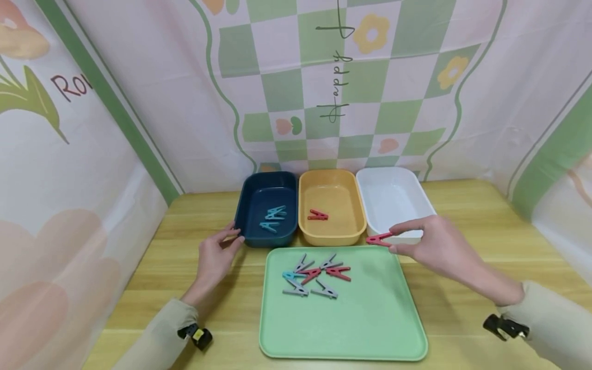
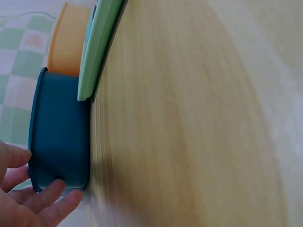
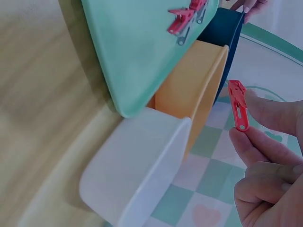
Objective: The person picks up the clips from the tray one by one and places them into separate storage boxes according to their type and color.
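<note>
My right hand (image 1: pixel 437 244) pinches a red clothespin (image 1: pixel 379 239) between thumb and fingertips, just above the front edge of the white bin (image 1: pixel 393 198). In the right wrist view the same red clothespin (image 3: pixel 238 106) is plainly visible between the fingers. With fairly straight fingers, my left hand (image 1: pixel 217 257) touches the left front corner of the dark blue bin (image 1: pixel 268 241), which holds several teal clothespins (image 1: pixel 275 213). One red clothespin (image 1: pixel 318 215) lies in the yellow bin (image 1: pixel 333 239). On the green tray (image 1: pixel 347 329) are grey clothespins (image 1: pixel 325 290), two red ones (image 1: pixel 339 273) and a light blue one (image 1: pixel 291 275).
The three bins stand side by side behind the tray on a wooden table (image 1: pixel 222 329). Patterned cloth (image 1: pixel 319 92) hangs behind the table and along both sides. Wrist-worn devices (image 1: pixel 196 336) sit at both sleeves.
</note>
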A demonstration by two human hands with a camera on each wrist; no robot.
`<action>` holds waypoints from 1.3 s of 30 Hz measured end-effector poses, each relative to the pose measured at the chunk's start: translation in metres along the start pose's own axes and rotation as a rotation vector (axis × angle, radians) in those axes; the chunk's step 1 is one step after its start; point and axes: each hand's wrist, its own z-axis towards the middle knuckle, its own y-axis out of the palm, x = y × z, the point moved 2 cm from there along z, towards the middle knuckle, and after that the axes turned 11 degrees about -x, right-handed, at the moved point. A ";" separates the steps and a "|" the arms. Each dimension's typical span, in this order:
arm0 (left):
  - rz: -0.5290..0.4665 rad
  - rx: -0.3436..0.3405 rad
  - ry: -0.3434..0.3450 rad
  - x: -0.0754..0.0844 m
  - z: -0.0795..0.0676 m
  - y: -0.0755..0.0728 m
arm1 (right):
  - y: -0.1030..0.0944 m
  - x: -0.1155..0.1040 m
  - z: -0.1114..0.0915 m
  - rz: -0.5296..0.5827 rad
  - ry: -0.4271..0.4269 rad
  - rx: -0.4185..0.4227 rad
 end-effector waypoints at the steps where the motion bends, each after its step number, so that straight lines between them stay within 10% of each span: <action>1: 0.000 -0.001 0.000 0.000 0.000 0.000 | -0.002 -0.001 0.002 -0.001 0.002 -0.001; 39: -0.013 -0.001 -0.007 0.000 0.001 0.001 | -0.031 -0.015 0.093 0.008 -0.030 -0.005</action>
